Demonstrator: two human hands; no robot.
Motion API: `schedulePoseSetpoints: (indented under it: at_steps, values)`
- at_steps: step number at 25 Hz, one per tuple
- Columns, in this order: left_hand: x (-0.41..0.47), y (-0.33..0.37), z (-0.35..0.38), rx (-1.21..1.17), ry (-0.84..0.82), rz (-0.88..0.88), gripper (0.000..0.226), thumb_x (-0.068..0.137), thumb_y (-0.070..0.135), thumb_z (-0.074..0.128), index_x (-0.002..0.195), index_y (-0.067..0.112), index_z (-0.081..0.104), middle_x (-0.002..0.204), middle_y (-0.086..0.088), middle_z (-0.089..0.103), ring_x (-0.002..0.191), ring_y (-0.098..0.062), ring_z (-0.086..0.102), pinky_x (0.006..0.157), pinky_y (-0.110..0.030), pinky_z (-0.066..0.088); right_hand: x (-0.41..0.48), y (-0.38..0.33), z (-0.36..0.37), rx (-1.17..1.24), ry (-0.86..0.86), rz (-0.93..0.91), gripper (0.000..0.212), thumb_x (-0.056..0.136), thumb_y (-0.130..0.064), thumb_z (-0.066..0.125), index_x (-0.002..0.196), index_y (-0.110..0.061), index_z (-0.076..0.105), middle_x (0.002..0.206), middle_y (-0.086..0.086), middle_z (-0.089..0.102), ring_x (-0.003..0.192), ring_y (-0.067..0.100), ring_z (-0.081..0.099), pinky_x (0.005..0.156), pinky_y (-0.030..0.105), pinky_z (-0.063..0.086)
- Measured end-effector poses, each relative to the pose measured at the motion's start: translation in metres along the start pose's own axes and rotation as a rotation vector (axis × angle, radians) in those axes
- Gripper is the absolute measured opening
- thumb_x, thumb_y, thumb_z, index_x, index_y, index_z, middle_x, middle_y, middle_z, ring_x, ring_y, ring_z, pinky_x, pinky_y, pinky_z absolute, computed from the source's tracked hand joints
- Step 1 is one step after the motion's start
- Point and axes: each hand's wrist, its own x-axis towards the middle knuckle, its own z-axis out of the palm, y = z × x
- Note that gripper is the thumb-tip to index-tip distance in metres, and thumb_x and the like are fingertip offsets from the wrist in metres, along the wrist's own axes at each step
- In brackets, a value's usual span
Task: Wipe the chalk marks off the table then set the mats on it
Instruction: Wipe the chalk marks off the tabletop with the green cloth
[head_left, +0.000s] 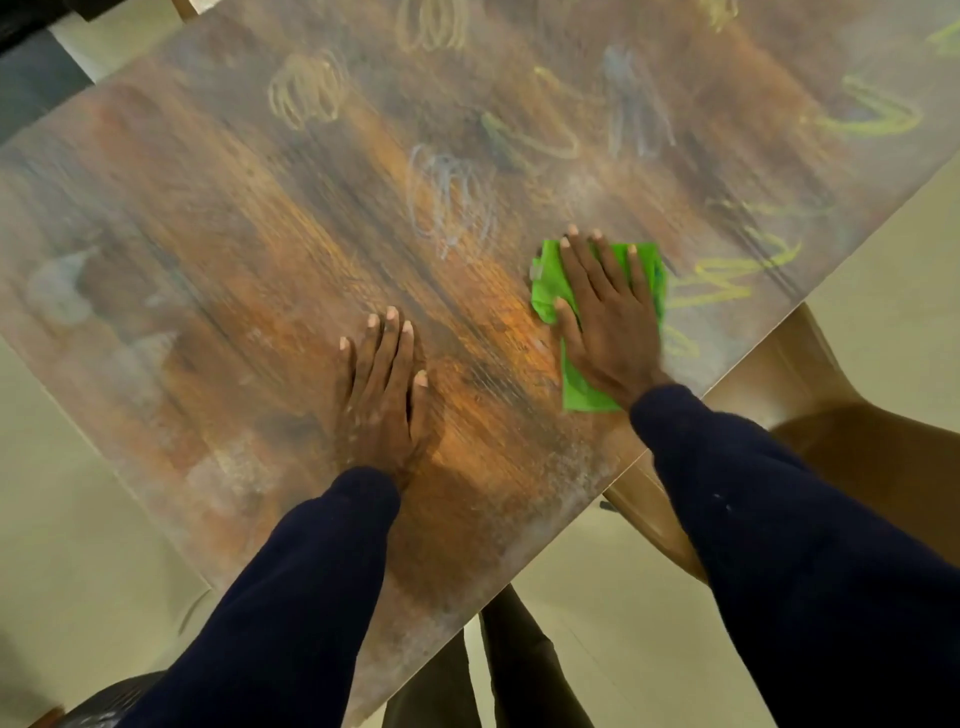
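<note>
Your right hand (605, 317) lies flat on a bright green cloth (582, 395), pressing it onto the wooden surface (208, 260) near its right edge. The fingers (576, 265) there are straight and spread, with the cloth showing between and around them. Your left hand (382, 395) rests palm down on bare wood just to the left of the cloth, its fingers (389, 343) straight and close together and the thumb a little apart. It holds nothing.

The chalk marks sit beyond both hands. A whitish scribble (452, 200) lies just past the cloth, yellow loops (306, 91) are farther up the surface, and yellow-green strokes (878, 111) run along the right side, the nearest just beside the cloth. A brown chair (810, 395) stands by the right edge. Much of the picture is blurred.
</note>
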Motion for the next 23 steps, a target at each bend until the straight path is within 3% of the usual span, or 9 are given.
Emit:
schedulePoseSetpoints:
  at_steps: [4,7,11,13,15,18,21,23]
  values:
    - [-0.001,0.001,-0.001,-0.001,-0.011,-0.009,0.056,0.112,0.024,0.034,0.166,0.006,0.032,0.176,-0.010,0.023,0.165,-0.025,0.016,0.132,-0.056,0.017,0.020,-0.065,0.015,0.045,0.029,-0.026,0.066,0.112,-0.043,0.036,0.169,-0.011,0.028,0.177,0.007,0.023,0.165,0.030,0.016,0.133,0.057,0.009]
    - [-0.002,0.000,0.000,-0.008,0.029,0.012,0.055,0.112,0.022,0.034,0.163,0.003,0.037,0.174,-0.013,0.029,0.163,-0.028,0.022,0.131,-0.058,0.020,-0.033,-0.099,0.014,0.093,-0.052,-0.125,0.066,0.113,-0.043,0.036,0.170,-0.012,0.024,0.178,0.007,0.018,0.166,0.029,0.010,0.132,0.059,0.010]
    - [-0.002,-0.001,0.000,-0.025,0.028,0.003,0.055,0.112,0.023,0.034,0.163,0.003,0.038,0.174,-0.013,0.029,0.163,-0.028,0.023,0.131,-0.057,0.020,-0.093,-0.051,0.006,0.086,-0.136,-0.391,0.062,0.114,-0.041,0.031,0.169,-0.012,0.027,0.177,0.007,0.022,0.165,0.029,0.015,0.133,0.058,0.012]
    - [-0.002,-0.001,-0.001,-0.019,0.022,0.004,0.055,0.113,0.024,0.033,0.163,0.003,0.037,0.174,-0.013,0.029,0.163,-0.028,0.022,0.131,-0.058,0.020,-0.078,-0.009,-0.001,0.046,-0.102,-0.327,0.062,0.113,-0.038,0.036,0.168,-0.011,0.031,0.176,0.007,0.026,0.164,0.030,0.020,0.130,0.061,0.019]
    - [-0.001,0.000,-0.003,-0.016,0.003,-0.001,0.056,0.113,0.026,0.033,0.164,0.004,0.035,0.175,-0.013,0.026,0.164,-0.027,0.020,0.131,-0.058,0.020,-0.041,0.011,-0.007,0.010,-0.064,-0.137,0.064,0.111,-0.038,0.038,0.168,-0.011,0.029,0.177,0.008,0.025,0.165,0.029,0.018,0.130,0.062,0.019]
    - [0.000,0.004,-0.006,-0.060,-0.026,-0.028,0.058,0.112,0.026,0.034,0.165,0.005,0.033,0.176,-0.011,0.023,0.165,-0.025,0.016,0.132,-0.057,0.016,0.013,-0.019,-0.002,-0.004,0.002,0.048,0.066,0.111,-0.040,0.037,0.169,-0.011,0.027,0.177,0.008,0.023,0.165,0.029,0.017,0.133,0.057,0.012]
    - [0.000,0.005,-0.009,-0.074,-0.007,-0.034,0.056,0.112,0.026,0.033,0.164,0.004,0.036,0.175,-0.011,0.026,0.164,-0.025,0.018,0.132,-0.057,0.018,0.017,-0.073,0.008,0.042,0.025,0.022,0.066,0.111,-0.043,0.036,0.169,-0.010,0.028,0.177,0.009,0.023,0.165,0.031,0.017,0.132,0.058,0.012]
    - [0.004,0.008,-0.008,-0.084,0.015,-0.059,0.055,0.112,0.025,0.033,0.162,0.003,0.039,0.174,-0.012,0.030,0.164,-0.026,0.021,0.131,-0.057,0.018,-0.023,-0.097,0.009,0.073,-0.058,-0.085,0.066,0.113,-0.043,0.035,0.169,-0.011,0.025,0.178,0.009,0.019,0.166,0.031,0.013,0.132,0.059,0.012]
